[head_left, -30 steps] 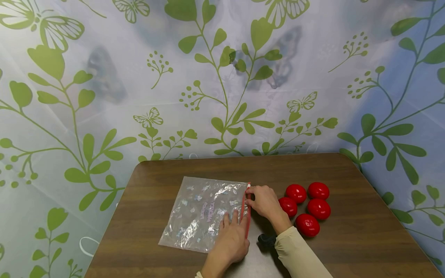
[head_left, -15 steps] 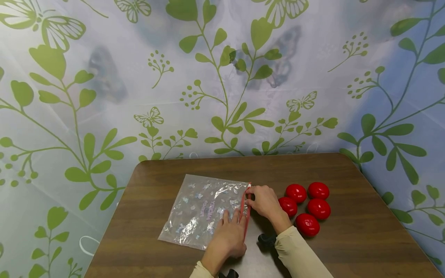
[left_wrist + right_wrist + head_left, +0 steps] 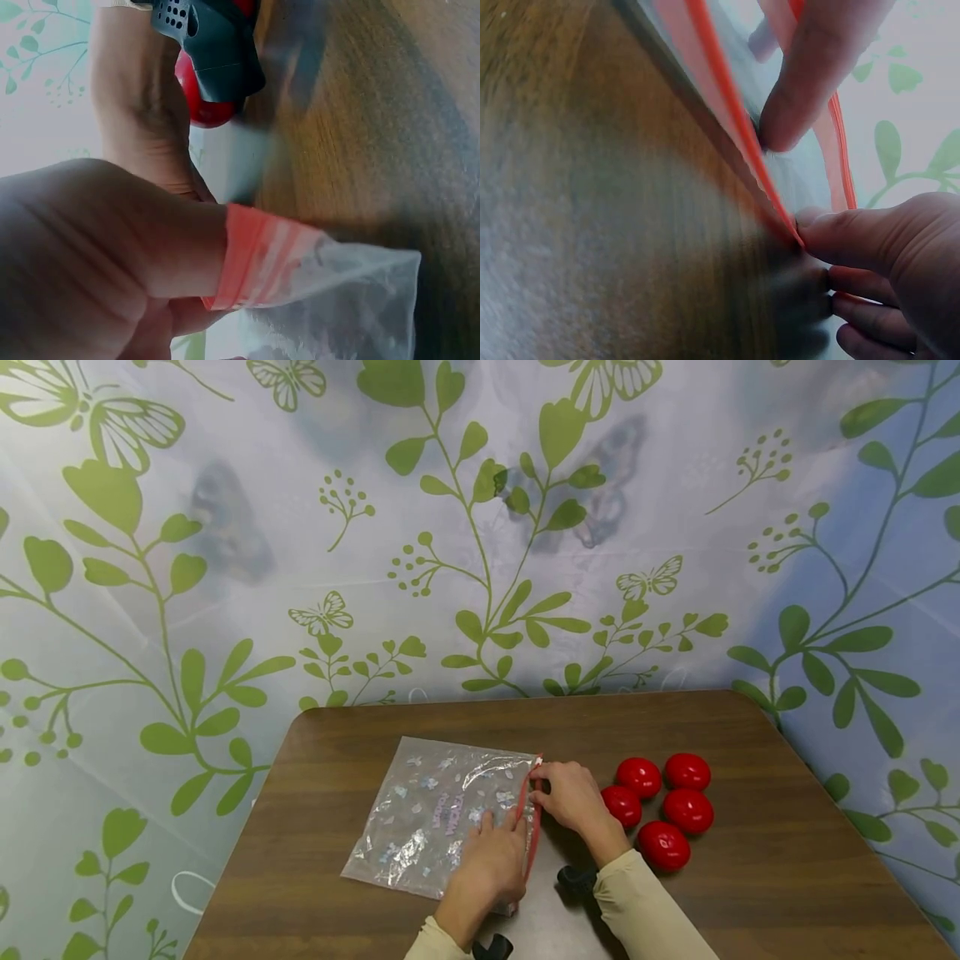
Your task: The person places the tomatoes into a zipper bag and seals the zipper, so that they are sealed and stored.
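Note:
A clear plastic zip bag (image 3: 412, 814) with a printed pattern and a red-edged mouth lies flat on the table. In the head view, my left hand (image 3: 486, 864) lies over its mouth. The left wrist view shows my left thumb (image 3: 180, 244) inside the red rim, with the other fingers on the outer side, so this hand grips the mouth's upper layer. My right hand (image 3: 573, 793) pinches the red edge near the far corner, beside a white slider (image 3: 537, 762). In the right wrist view the red edges (image 3: 735, 112) stand apart, with a finger between them.
Several shiny red egg-shaped things (image 3: 663, 846) stand in a cluster right of my right hand. Both wrists carry dark camera mounts (image 3: 576, 881). The brown wooden table (image 3: 315, 760) ends at a patterned cloth backdrop (image 3: 360, 543).
My left hand has shifted slightly up and left along the bag's mouth, and the near red corner now shows below it. My right hand has stayed in place. The eggs have not moved.

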